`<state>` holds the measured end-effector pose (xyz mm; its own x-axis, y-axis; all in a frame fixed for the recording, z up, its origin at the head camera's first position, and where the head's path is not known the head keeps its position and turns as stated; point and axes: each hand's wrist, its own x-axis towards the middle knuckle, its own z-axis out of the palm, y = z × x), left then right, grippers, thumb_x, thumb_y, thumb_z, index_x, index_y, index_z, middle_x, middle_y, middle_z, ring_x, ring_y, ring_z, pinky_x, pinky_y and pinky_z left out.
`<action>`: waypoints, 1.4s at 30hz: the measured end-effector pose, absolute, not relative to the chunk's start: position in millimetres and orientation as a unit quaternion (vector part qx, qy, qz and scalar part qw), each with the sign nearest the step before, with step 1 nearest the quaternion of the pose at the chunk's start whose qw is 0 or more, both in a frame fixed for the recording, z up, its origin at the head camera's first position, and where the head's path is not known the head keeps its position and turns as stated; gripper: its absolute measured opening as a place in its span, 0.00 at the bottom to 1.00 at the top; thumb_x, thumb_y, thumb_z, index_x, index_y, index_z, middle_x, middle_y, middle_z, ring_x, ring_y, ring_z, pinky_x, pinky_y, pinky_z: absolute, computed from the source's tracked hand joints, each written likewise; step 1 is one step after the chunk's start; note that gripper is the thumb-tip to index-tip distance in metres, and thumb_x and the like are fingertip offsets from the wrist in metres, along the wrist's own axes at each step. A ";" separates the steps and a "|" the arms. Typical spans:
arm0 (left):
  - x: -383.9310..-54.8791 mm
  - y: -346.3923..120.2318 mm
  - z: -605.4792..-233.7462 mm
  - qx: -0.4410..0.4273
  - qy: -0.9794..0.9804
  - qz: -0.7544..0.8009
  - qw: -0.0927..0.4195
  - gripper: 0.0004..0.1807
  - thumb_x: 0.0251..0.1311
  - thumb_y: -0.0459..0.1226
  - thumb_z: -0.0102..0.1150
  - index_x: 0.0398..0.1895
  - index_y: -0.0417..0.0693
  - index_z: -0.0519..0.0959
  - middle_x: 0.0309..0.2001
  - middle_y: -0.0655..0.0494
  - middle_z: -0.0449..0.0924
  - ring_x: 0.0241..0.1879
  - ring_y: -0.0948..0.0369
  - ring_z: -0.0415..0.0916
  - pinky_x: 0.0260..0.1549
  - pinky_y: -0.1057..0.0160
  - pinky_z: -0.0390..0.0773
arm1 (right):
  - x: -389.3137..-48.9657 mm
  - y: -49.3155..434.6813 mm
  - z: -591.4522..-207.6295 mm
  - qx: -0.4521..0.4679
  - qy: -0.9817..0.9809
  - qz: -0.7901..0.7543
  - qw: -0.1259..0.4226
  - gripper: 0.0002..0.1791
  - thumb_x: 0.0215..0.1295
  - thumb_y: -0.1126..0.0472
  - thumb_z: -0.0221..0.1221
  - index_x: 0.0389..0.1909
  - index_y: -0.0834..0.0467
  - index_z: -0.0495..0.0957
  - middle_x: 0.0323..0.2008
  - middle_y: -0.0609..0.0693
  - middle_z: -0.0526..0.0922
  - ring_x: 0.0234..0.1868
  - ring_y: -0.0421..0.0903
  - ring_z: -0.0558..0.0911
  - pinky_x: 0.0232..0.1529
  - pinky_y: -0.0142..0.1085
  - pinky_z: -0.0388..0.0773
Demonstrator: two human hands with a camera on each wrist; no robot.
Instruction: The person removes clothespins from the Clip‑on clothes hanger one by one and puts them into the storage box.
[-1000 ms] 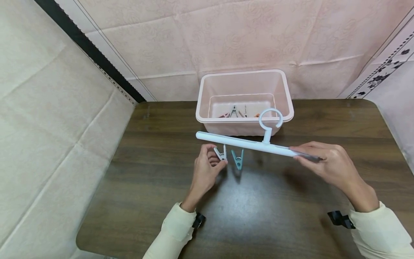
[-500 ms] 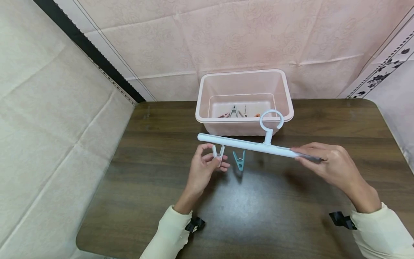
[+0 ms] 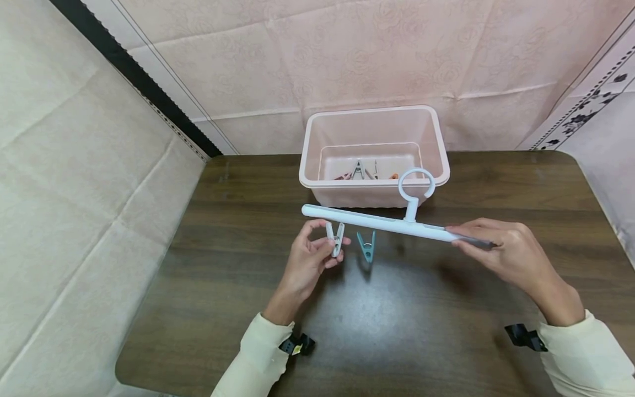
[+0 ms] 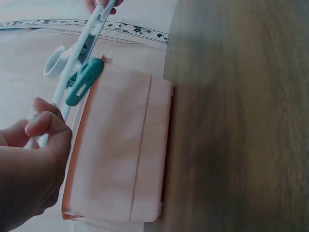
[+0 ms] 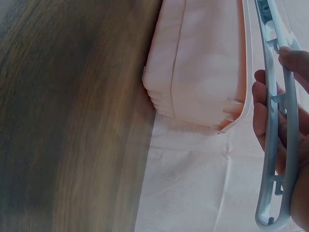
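Observation:
My right hand (image 3: pixel 511 253) grips the right end of a pale blue clothes hanger (image 3: pixel 377 221), holding it up in front of the basket. Its round hook stands up from the bar. Toward its left part hangs a teal clothespin (image 3: pixel 367 248), which the left wrist view shows clipped on the bar. Just below the hanger's left end, my left hand (image 3: pixel 303 267) pinches a whitish clothespin (image 3: pixel 336 240) between thumb and fingers, its two handle or jaw ends pointing up. In the left wrist view the hand largely hides this clothespin.
A pink plastic basket (image 3: pixel 367 194) stands behind the hanger at the table's far edge, with several clothespins (image 3: pixel 358 171) on its floor. The dark wooden table (image 3: pixel 238 309) spreads around. Patterned cloth (image 3: pixel 372 60) hangs behind it.
My left hand has drawn slightly left and back, and its fingers have shifted on the whitish clothespin, which has turned more upright. The hanger and right hand have barely moved.

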<state>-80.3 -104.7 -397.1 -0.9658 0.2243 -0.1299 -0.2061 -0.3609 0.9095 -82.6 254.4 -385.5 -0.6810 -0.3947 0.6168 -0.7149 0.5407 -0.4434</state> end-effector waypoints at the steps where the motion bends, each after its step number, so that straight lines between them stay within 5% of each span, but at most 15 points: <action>1: -80.5 -105.1 -397.6 0.009 0.551 0.824 0.131 0.16 0.70 0.20 0.48 0.53 0.46 0.66 0.40 0.33 0.83 0.24 0.58 0.76 0.22 0.69 0.70 | -82.4 254.7 -384.9 0.329 -0.847 0.351 0.226 0.13 0.66 0.51 0.67 0.42 0.55 0.90 0.36 0.49 0.88 0.25 0.31 0.73 0.20 0.20 0.61; 5: -80.2 -104.7 -401.2 0.039 0.590 0.800 0.101 0.16 0.67 0.19 0.51 0.52 0.41 0.66 0.34 0.42 0.84 0.24 0.59 0.76 0.23 0.70 0.74 | -82.0 255.8 -382.2 0.326 -0.854 0.347 0.210 0.13 0.67 0.51 0.66 0.42 0.55 0.90 0.38 0.49 0.88 0.29 0.30 0.77 0.23 0.21 0.64; 12: -75.5 -101.7 -409.3 0.148 0.735 0.661 -0.046 0.14 0.65 0.19 0.56 0.51 0.35 0.70 0.36 0.37 0.84 0.27 0.51 0.81 0.29 0.60 0.83 | -84.9 255.1 -385.1 0.340 -0.849 0.325 0.239 0.27 0.72 0.38 0.54 0.40 0.55 0.90 0.37 0.50 0.89 0.41 0.31 0.84 0.40 0.19 0.75; 19: -74.4 -101.7 -414.3 0.206 0.836 0.478 -0.175 0.14 0.62 0.24 0.64 0.48 0.39 0.74 0.40 0.46 0.85 0.27 0.60 0.76 0.27 0.61 0.78 | -85.2 252.7 -386.4 0.345 -0.849 0.326 0.233 0.26 0.72 0.38 0.53 0.44 0.52 0.90 0.39 0.48 0.88 0.44 0.28 0.82 0.40 0.20 0.75; 25: -75.2 -101.9 -415.3 0.191 0.814 0.531 -0.137 0.14 0.61 0.22 0.63 0.47 0.38 0.74 0.39 0.45 0.85 0.27 0.56 0.80 0.24 0.65 0.78 | -85.8 251.6 -385.9 0.345 -0.841 0.338 0.242 0.25 0.72 0.40 0.55 0.42 0.55 0.90 0.38 0.51 0.89 0.44 0.30 0.83 0.42 0.19 0.74; 36: -71.8 -105.2 -412.8 0.152 0.738 0.654 -0.070 0.14 0.59 0.19 0.62 0.45 0.34 0.72 0.37 0.41 0.83 0.30 0.50 0.83 0.21 0.52 0.81 | -87.4 252.6 -383.9 0.343 -0.841 0.344 0.240 0.25 0.72 0.39 0.55 0.42 0.54 0.90 0.38 0.49 0.89 0.45 0.28 0.82 0.40 0.19 0.74; 42: -69.5 -111.5 -415.5 0.134 0.682 0.717 -0.044 0.13 0.61 0.17 0.59 0.44 0.30 0.69 0.38 0.33 0.83 0.30 0.47 0.83 0.21 0.61 0.79 | -87.1 252.5 -383.3 0.339 -0.839 0.353 0.236 0.22 0.71 0.42 0.58 0.42 0.56 0.90 0.39 0.50 0.89 0.45 0.28 0.82 0.40 0.19 0.73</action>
<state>-69.5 -111.5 -415.5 -0.9605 0.1197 0.2512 0.2449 -0.0651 0.9674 -87.1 252.5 -383.3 -0.6582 -0.4027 0.6361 -0.7364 0.5203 -0.4325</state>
